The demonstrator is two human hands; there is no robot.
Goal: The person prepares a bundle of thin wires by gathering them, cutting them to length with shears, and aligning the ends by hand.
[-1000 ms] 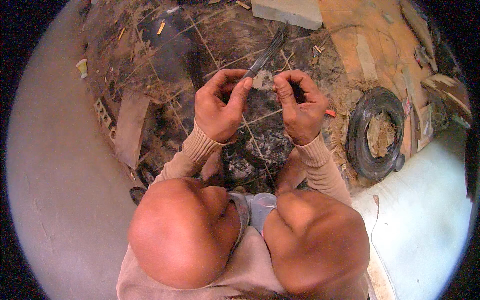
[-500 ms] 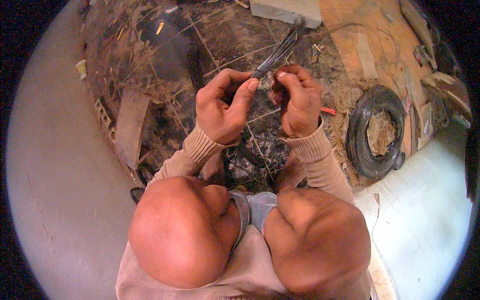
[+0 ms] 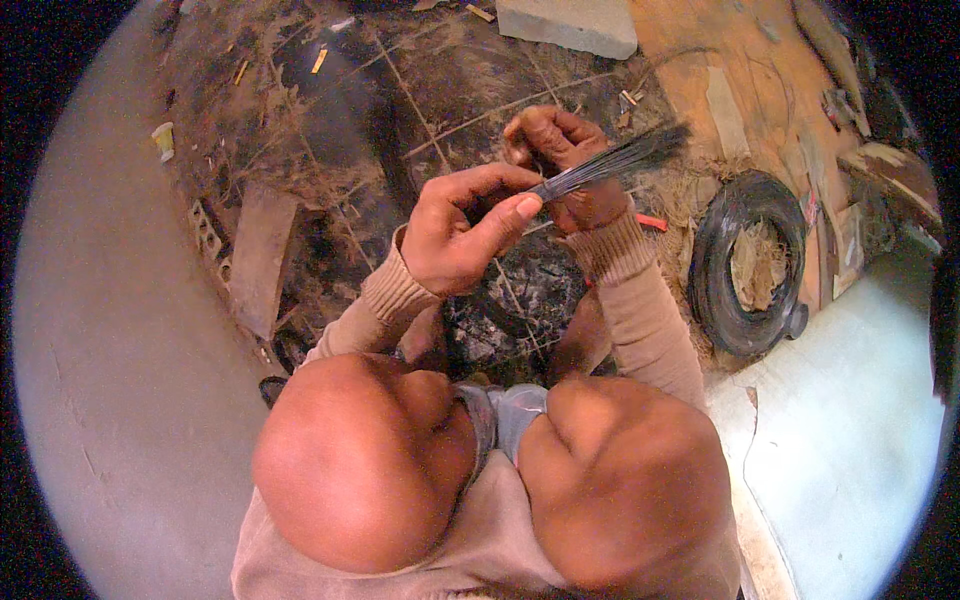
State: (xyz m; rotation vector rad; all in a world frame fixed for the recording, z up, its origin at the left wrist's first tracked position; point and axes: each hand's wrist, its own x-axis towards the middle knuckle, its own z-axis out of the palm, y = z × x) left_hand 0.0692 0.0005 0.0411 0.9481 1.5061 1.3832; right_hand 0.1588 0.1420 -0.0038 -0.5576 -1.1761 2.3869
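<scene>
My left hand (image 3: 455, 230) pinches one end of a bundle of thin dark strands (image 3: 625, 157) between thumb and forefinger. The strands look like wires or bristles, gathered tight at the pinch and fanning out toward the upper right. Behind the bundle, my right hand (image 3: 560, 140) is raised with its fingers bent and drawn together. The bundle crosses in front of its palm and wrist. Whatever its fingertips hold, if anything, is too small to make out. Both hands are above the floor, beyond my bent knees.
A thick black ring of what looks like coiled wire (image 3: 712, 265) lies at the right on fibrous scraps. A pale block (image 3: 570, 25) is at the far side, a board (image 3: 262, 258) at the left. Dark, dirty tiles (image 3: 440, 80) carry ash and litter. A red strip (image 3: 652, 222) lies near my right wrist.
The bundle has swung from pointing away to pointing toward the right. My right hand has moved farther away and slightly left, now behind the strands. My left hand has shifted slightly right.
</scene>
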